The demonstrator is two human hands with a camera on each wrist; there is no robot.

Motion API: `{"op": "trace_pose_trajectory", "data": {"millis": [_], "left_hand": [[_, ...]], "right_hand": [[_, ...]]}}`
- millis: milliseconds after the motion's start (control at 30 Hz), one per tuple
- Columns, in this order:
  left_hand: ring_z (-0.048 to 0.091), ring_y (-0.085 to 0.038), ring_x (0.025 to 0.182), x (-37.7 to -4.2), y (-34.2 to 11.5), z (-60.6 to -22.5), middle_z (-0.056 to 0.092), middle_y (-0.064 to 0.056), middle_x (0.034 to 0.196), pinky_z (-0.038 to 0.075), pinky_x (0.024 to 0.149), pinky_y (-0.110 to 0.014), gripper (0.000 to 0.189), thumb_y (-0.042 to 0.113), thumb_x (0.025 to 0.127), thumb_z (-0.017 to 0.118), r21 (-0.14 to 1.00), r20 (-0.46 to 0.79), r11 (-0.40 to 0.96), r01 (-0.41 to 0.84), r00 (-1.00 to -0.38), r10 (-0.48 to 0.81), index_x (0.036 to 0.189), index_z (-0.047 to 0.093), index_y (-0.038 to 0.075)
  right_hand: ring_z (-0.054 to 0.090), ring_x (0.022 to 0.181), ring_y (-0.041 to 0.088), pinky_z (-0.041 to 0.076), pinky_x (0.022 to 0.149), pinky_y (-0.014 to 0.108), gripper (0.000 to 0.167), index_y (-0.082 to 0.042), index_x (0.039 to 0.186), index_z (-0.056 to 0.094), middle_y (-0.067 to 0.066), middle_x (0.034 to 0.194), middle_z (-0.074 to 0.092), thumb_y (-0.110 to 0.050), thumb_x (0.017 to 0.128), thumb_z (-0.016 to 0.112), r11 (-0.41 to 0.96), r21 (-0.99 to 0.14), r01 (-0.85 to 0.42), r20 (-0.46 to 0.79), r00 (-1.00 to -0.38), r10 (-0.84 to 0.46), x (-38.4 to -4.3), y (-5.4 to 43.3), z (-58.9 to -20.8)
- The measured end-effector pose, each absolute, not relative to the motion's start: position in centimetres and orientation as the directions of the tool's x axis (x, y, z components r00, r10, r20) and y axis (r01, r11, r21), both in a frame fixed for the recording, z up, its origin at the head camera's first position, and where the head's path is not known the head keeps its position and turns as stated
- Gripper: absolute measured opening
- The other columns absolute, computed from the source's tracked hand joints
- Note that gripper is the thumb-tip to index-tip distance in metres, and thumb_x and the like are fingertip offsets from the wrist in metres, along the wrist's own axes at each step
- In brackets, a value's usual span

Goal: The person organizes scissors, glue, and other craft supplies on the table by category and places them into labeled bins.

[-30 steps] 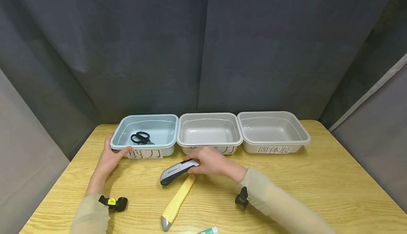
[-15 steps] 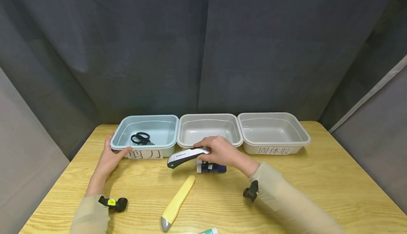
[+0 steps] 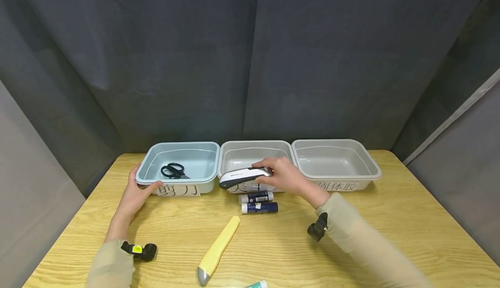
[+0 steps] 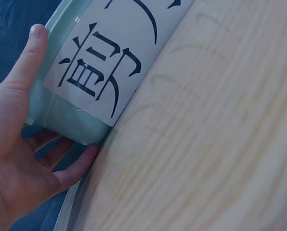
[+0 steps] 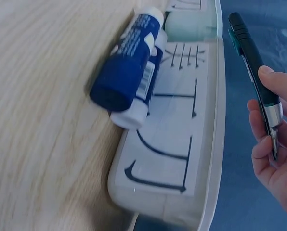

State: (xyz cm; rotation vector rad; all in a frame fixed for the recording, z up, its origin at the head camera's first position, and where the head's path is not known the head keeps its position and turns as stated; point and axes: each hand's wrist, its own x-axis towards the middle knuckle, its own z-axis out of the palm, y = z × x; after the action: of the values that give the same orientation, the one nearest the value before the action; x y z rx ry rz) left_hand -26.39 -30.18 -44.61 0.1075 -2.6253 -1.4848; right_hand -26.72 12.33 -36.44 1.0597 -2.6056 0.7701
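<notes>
My left hand grips the front left corner of the pale blue bin, its thumb at the rim and its fingers round the side. Black-handled scissors lie inside that bin. In my right hand a silver and black utility knife is pinched near one end, held over the front rim of the middle grey bin. The right wrist view shows the same knife between thumb and fingers, with a pointed metal tip. Two glue sticks lie side by side on the table below it.
To the right stands another grey bin. A yellow tool with a grey end lies on the wooden table, and a green and white tube end shows at the bottom edge. A dark curtain hangs behind the bins.
My right hand has lifted the utility knife from the table and carried it up and to the right over the middle bin's front, uncovering the glue sticks. The left hand has stayed still.
</notes>
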Motion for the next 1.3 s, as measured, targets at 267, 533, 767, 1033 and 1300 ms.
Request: {"op": "trace_pose_trajectory", "data": {"millis": [267, 533, 767, 1033, 1300], "left_hand": [[0.015, -0.04, 0.134, -26.4, -30.1, -44.8, 0.009, -0.02, 0.15, 0.014, 0.105, -0.06, 0.101, 0.042, 0.081, 0.065, 0.855, 0.068, 0.519, -0.007, -0.99, -0.125, 0.146, -0.007, 0.016], [0.015, -0.041, 0.134, -26.4, -30.2, -44.7, 0.01, -0.02, 0.15, 0.014, 0.105, -0.061, 0.101, 0.041, 0.081, 0.066, 0.863, 0.091, 0.505, 0.021, -0.989, -0.114, 0.146, -0.006, 0.015], [0.016, -0.041, 0.134, -26.4, -30.1, -44.8, 0.01, -0.02, 0.15, 0.014, 0.105, -0.06, 0.101, 0.042, 0.08, 0.066, 0.861, 0.089, 0.508, 0.017, -0.989, -0.118, 0.146, -0.006, 0.015], [0.016, -0.04, 0.134, -26.4, -30.2, -44.9, 0.01, -0.02, 0.15, 0.015, 0.105, -0.06, 0.101, 0.041, 0.08, 0.066, 0.863, 0.093, 0.504, 0.021, -0.989, -0.117, 0.146, -0.006, 0.016], [0.016, -0.04, 0.134, -26.3, -30.2, -44.8, 0.011, -0.02, 0.15, 0.014, 0.105, -0.06, 0.101, 0.041, 0.08, 0.066, 0.864, 0.095, 0.503, 0.021, -0.988, -0.122, 0.146, -0.006, 0.016]], "right_hand": [[0.04, 0.058, 0.006, 0.036, 0.056, 0.022, 0.038, -0.011, 0.112, 0.065, -0.004, 0.078, 0.06, -0.025, 0.077, 0.072, 0.662, -0.389, -0.641, 0.374, -0.766, -0.522, -27.7, 13.7, -36.4], [0.041, 0.059, 0.008, 0.035, 0.056, 0.023, 0.038, -0.011, 0.113, 0.065, 0.001, 0.089, 0.066, -0.026, 0.079, 0.071, 0.705, -0.423, -0.569, 0.347, -0.821, -0.454, -29.2, 14.5, -36.9], [0.039, 0.059, 0.011, 0.033, 0.056, 0.025, 0.037, -0.01, 0.114, 0.065, -0.001, 0.078, 0.06, -0.025, 0.08, 0.07, 0.732, -0.421, -0.537, 0.316, -0.843, -0.436, -30.2, 14.7, -37.3], [0.045, 0.062, 0.011, 0.039, 0.062, 0.028, 0.034, -0.012, 0.108, 0.067, 0.0, 0.085, 0.066, -0.024, 0.077, 0.073, 0.75, -0.366, -0.551, 0.315, -0.832, -0.457, -31.5, 14.3, -37.9], [0.058, 0.074, 0.011, 0.047, 0.068, 0.031, 0.032, -0.011, 0.104, 0.069, 0.002, 0.094, 0.068, -0.026, 0.076, 0.073, 0.773, -0.37, -0.515, 0.232, -0.857, -0.46, -32.9, 13.5, -38.6]]}}
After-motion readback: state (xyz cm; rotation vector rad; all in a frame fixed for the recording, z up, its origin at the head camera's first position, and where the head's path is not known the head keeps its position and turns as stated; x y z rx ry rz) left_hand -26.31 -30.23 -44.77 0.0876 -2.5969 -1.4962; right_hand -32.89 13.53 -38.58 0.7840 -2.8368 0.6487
